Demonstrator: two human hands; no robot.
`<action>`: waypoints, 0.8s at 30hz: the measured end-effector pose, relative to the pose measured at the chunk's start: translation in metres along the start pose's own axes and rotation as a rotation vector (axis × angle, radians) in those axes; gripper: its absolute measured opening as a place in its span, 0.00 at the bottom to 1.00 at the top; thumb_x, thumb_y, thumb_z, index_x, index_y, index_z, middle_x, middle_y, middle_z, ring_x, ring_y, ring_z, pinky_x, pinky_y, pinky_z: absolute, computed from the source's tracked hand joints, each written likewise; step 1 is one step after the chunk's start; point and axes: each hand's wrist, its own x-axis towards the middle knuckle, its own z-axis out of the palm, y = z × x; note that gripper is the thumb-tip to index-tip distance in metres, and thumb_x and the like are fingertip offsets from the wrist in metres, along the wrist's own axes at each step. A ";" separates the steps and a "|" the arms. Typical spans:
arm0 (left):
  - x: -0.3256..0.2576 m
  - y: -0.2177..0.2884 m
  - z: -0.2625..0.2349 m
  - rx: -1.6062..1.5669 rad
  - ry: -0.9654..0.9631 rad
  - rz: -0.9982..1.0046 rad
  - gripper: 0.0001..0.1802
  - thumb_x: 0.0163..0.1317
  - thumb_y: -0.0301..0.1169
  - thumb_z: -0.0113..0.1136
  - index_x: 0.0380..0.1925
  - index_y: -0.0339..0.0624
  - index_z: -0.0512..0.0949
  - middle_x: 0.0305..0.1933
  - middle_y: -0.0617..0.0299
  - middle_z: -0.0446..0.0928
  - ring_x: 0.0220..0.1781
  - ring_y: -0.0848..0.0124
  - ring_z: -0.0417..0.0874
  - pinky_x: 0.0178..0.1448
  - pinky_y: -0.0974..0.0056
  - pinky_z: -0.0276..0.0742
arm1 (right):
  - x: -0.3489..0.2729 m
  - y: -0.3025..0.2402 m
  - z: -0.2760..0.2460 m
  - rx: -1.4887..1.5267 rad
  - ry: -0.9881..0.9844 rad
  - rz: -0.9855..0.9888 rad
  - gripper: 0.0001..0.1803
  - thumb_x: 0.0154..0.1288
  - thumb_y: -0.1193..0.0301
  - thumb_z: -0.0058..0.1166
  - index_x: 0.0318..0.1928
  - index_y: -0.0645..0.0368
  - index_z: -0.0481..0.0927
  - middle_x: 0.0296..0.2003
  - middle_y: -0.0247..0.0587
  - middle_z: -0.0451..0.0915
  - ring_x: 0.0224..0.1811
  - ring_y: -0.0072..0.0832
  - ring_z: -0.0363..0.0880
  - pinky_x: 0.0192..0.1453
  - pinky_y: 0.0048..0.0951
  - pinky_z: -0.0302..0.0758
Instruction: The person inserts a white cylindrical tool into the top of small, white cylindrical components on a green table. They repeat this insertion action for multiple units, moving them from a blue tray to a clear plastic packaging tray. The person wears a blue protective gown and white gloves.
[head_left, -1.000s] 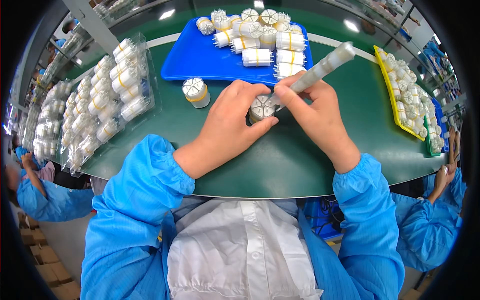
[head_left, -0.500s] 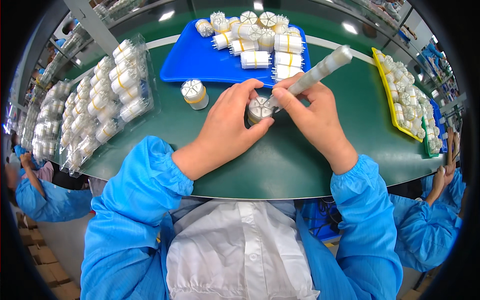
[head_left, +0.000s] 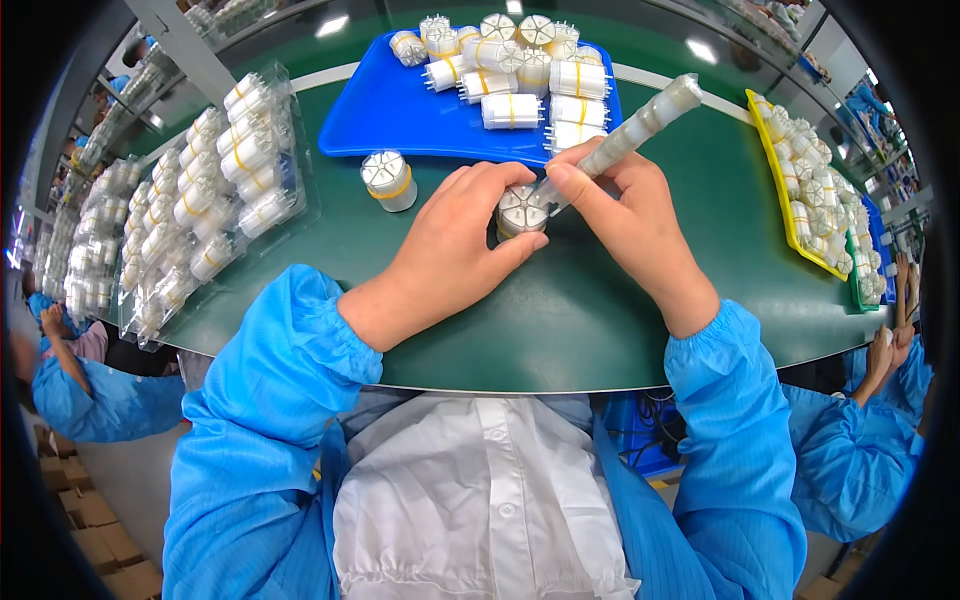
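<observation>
Green worktop (head_left: 560,330), its curved near edge just in front of the person. The blue tray (head_left: 385,120) lies at the middle of the far edge, loaded with white cylinders (head_left: 511,111) mainly toward its own far and right edges; its near left corner is bare. The clear plastic tray (head_left: 306,195), full of similar pieces, lies toward the worktop's left edge, and the yellow tray (head_left: 784,210), likewise full, toward its right edge.

The left hand (head_left: 445,235) curls thumb and fingers around the gripped cylinder (head_left: 523,212), which sits between the near edge of the blue tray and the near edge of the worktop, its segmented round face up; its base is hidden. The right hand (head_left: 625,215) pinches the pen-like tool (head_left: 645,122), which slants up toward the worktop's far right; its lower end is at the right rim of the round face, though actual contact cannot be made out. The standing cylinder (head_left: 388,180), banded in yellow, is upright just off the near edge of the blue tray, left of the hands and untouched.

Compared with half a second ago, change is slight: the tool's upper end sits a little higher in view, while both grips remain the same. This suggests that work at the rim continues and the piece is not yet finished.
</observation>
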 end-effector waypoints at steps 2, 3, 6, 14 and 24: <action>-0.006 0.002 -0.005 -0.056 -0.022 -0.023 0.29 0.58 0.27 0.71 0.60 0.40 0.74 0.58 0.52 0.76 0.60 0.59 0.79 0.62 0.59 0.76 | 0.002 -0.001 -0.003 0.067 0.037 0.037 0.13 0.70 0.67 0.62 0.43 0.67 0.83 0.34 0.36 0.84 0.36 0.19 0.80 0.41 0.25 0.77; -0.011 0.003 -0.009 -0.089 -0.037 -0.033 0.28 0.58 0.27 0.71 0.60 0.40 0.74 0.57 0.53 0.76 0.60 0.59 0.79 0.62 0.59 0.76 | 0.004 0.000 -0.005 0.083 0.066 0.025 0.14 0.70 0.66 0.62 0.43 0.68 0.83 0.35 0.37 0.84 0.36 0.19 0.80 0.41 0.24 0.77; -0.034 0.014 -0.032 -0.084 -0.038 -0.062 0.27 0.58 0.24 0.69 0.58 0.39 0.75 0.56 0.55 0.76 0.58 0.61 0.79 0.61 0.61 0.76 | 0.003 -0.002 -0.007 0.023 0.090 0.043 0.14 0.70 0.65 0.62 0.43 0.66 0.84 0.34 0.35 0.84 0.35 0.18 0.79 0.40 0.23 0.75; -0.049 -0.009 -0.097 0.477 0.148 -0.160 0.29 0.58 0.29 0.66 0.60 0.38 0.70 0.51 0.49 0.74 0.53 0.53 0.78 0.58 0.56 0.76 | 0.002 -0.004 0.004 -0.094 0.096 0.031 0.14 0.70 0.64 0.63 0.43 0.65 0.85 0.33 0.33 0.83 0.33 0.17 0.77 0.37 0.22 0.73; -0.029 -0.030 -0.094 0.551 0.164 -0.054 0.22 0.62 0.42 0.68 0.49 0.39 0.79 0.43 0.49 0.76 0.46 0.53 0.81 0.47 0.54 0.81 | 0.002 0.018 -0.005 -0.168 0.088 0.025 0.13 0.72 0.66 0.61 0.44 0.65 0.84 0.35 0.36 0.83 0.38 0.19 0.78 0.44 0.23 0.72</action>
